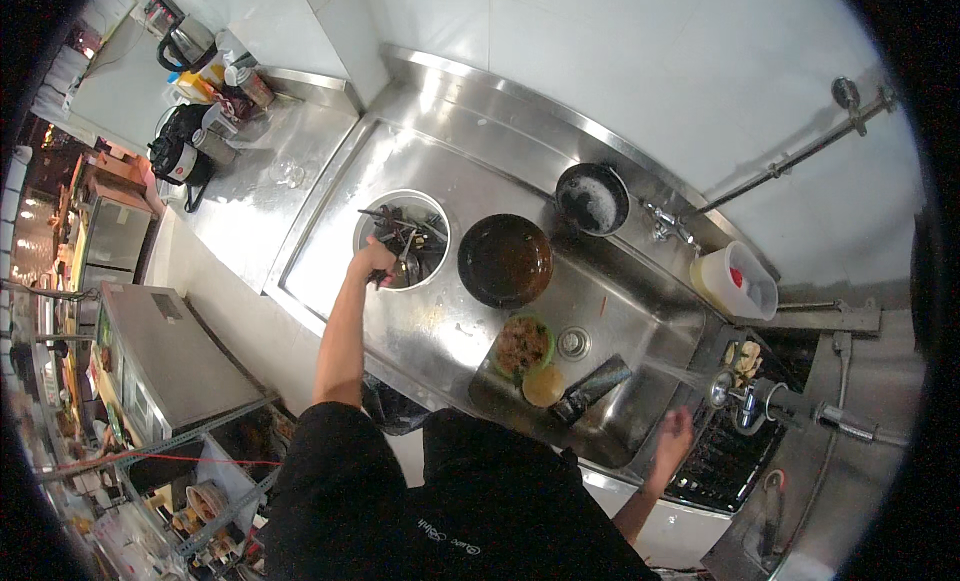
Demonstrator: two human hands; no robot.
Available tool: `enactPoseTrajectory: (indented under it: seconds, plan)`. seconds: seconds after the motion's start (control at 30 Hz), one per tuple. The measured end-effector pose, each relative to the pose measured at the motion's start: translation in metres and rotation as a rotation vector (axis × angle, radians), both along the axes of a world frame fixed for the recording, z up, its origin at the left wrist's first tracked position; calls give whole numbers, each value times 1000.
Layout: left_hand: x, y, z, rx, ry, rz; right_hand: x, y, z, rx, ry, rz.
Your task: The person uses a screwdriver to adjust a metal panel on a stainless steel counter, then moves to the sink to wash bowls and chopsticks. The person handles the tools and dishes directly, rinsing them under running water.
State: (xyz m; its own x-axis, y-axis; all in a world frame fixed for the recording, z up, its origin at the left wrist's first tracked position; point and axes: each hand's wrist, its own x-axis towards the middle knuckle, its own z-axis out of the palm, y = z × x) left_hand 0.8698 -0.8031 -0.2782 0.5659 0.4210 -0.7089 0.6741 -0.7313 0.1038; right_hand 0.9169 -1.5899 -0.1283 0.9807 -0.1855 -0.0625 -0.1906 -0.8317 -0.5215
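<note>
My left hand (374, 261) reaches to the near-left rim of a round metal pot (440, 271). Its fingers are closed, and a small dark piece shows beneath them; I cannot make out what they hold. Inside the pot lie several dark-handled and metal utensils (410, 243) in a heap. My right hand (674, 441) hangs by the sink's right end, fingers stretched and nothing visible in them. Close to it, a spray nozzle (720, 389) shoots water leftward into the sink (650, 341). A large dark bowl (505, 261) stands right of the pot.
In the sink sit a green-rimmed strainer of food scraps (523, 345), a yellowish round piece (543, 386) and a black rectangular container (592, 389). A black pan with suds (592, 200) is by the tap (668, 224). A white tub (735, 281) stands at right, a black rack (725, 461) below.
</note>
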Motion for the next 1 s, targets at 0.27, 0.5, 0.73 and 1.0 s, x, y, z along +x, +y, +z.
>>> enactPoseTrajectory:
  seconds: [0.27,0.5,0.73,1.0]
  plan:
    - [-12,-12,127,-23,3,-73,-1,304,72,155,332,817]
    - [-19,-24,90,-113,-117,200,50,579,-9,-158,143,1425]
    - [-18,-34,73,-51,-197,526,38,647,-140,-659,254,1233]
    - [-48,-38,105,-206,-297,627,50,658,-95,-469,512,1315]
